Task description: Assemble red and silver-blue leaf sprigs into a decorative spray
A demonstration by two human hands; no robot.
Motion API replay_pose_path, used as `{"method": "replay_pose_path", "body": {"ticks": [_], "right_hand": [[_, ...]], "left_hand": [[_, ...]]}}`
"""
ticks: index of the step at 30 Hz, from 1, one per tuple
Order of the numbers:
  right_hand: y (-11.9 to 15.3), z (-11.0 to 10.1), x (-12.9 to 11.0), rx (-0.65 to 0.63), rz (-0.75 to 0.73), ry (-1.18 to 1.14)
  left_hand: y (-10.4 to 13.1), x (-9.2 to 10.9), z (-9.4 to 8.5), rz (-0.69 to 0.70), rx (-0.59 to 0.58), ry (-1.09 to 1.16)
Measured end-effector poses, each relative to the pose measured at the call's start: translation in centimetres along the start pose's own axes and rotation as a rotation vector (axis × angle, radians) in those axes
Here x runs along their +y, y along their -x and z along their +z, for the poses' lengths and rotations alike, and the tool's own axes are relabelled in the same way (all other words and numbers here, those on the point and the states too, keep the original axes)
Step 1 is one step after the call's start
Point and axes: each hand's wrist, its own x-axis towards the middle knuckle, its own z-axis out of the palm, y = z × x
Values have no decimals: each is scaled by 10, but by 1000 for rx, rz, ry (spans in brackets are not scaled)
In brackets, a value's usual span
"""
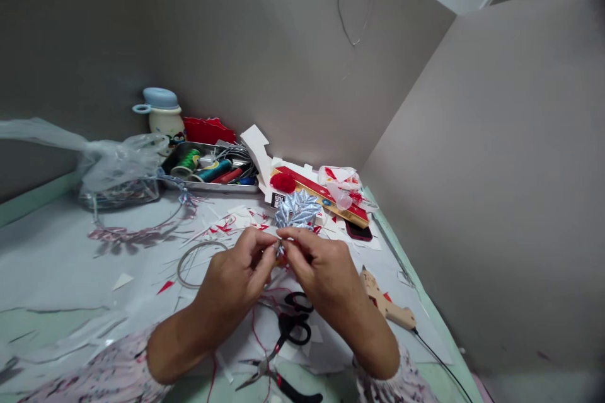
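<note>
Both hands meet over the middle of the table, thumbs and forefingers pinched at the base of a shiny silver-blue leaf spray (297, 208). My left hand (243, 267) closes on its lower end from the left. From the other side, my right hand (324, 264) pinches the same small spot; the fingers hide most of what lies between them. The leaves stand up just beyond the fingertips. Below the hands lie black-handled scissors (295, 327) and pliers (265, 368) with red and black handles. Red thread (255, 327) trails down near them.
A glue gun (387, 305) with its cord lies right. A metal ring (182, 271) and a decorated hoop (125, 233) are left. Behind stand a tray (212, 187) of thread spools, a plastic bag (113, 164) and a bottle (163, 119). A phone (359, 231) lies back right.
</note>
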Motion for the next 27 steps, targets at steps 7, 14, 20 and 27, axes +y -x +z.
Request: {"method": "replay_pose_path", "body": {"ticks": [7,14,20,27], "right_hand": [[1,-1,8,-48,-78,2],[-1,-1,10,-77,-114,6],[-3,-2,6,-110,-85,58],[2,0,1,-133,-78,62]], "left_hand": [[2,-6,3,110,85,-75],[2,-8,4,194,153,-145],[2,-8,4,197,149,-130],[2,-7,3,194,159,-129]]}}
